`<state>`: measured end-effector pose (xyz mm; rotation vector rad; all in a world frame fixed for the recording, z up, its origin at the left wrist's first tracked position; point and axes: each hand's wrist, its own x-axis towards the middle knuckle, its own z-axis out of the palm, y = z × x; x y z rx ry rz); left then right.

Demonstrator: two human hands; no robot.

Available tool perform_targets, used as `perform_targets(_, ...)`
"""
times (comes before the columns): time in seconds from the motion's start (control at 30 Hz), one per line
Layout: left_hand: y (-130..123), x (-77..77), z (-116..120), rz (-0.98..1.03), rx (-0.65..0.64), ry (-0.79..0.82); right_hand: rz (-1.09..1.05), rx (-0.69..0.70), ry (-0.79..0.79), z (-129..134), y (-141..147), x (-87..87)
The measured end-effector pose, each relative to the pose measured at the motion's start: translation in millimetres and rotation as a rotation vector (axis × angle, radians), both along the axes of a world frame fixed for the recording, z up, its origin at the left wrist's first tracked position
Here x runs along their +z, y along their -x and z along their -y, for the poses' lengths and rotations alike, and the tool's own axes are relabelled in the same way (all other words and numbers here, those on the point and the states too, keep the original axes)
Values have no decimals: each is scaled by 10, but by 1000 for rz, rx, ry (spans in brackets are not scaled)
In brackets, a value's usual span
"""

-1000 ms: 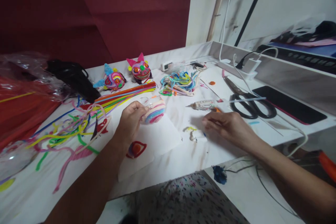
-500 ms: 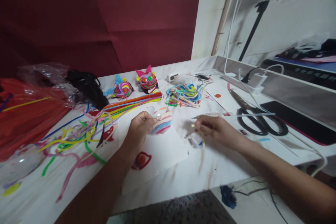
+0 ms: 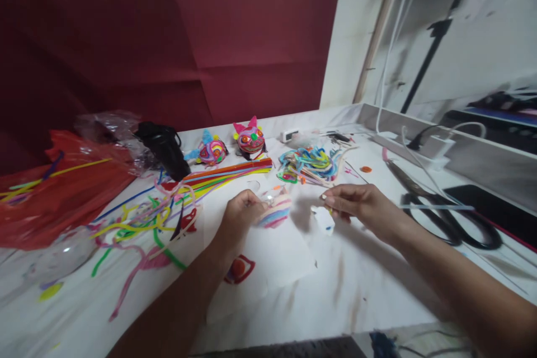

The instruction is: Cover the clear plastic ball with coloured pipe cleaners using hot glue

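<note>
My left hand [image 3: 241,217] is closed, thumb and fingers gripping a rounded clear plastic shape with pink, white and blue stripes [image 3: 274,215]. Under it lies a sheet of white paper [image 3: 289,263], bearing a red eye-shaped piece with an orange centre [image 3: 240,268]. To the right, my right hand [image 3: 350,201] pinches a small whitish bit [image 3: 323,197] between thumb and fingertips. Just below those fingers is an irregular white piece with blue spots at its edge [image 3: 323,220]; whether it hangs from them or rests on the table I cannot tell.
Two decorated animal heads [image 3: 250,137] stand at the back. Pipe cleaners lie in a bundle [image 3: 235,170], a coiled heap [image 3: 308,163] and a loose tangle [image 3: 146,224]. At right are large black-handled scissors [image 3: 453,224], a phone [image 3: 495,212] and a power strip [image 3: 413,145].
The view has shifted, so the scene sits further right and slightly lower. The white piece below my right hand now shows a broad white face. Both hands keep their grips.
</note>
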<state>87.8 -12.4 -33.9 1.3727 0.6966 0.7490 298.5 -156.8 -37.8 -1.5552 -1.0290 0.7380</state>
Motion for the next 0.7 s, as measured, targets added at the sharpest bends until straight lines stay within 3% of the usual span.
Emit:
perform_targets(0.1,0,5,42,-28,-10,-42,282,113,2,-61,-28,-18)
perform_targets(0.2,3,28,90,-83,-18,-99,511,68,-30,-160,-89,-8)
perform_targets(0.53,26,61,182,-146,-124,-152,772,-154,14,-566,-175,218)
perform_targets(0.7,24,-16,195,-110,-201,-128,820,-84,-42,-807,-73,229)
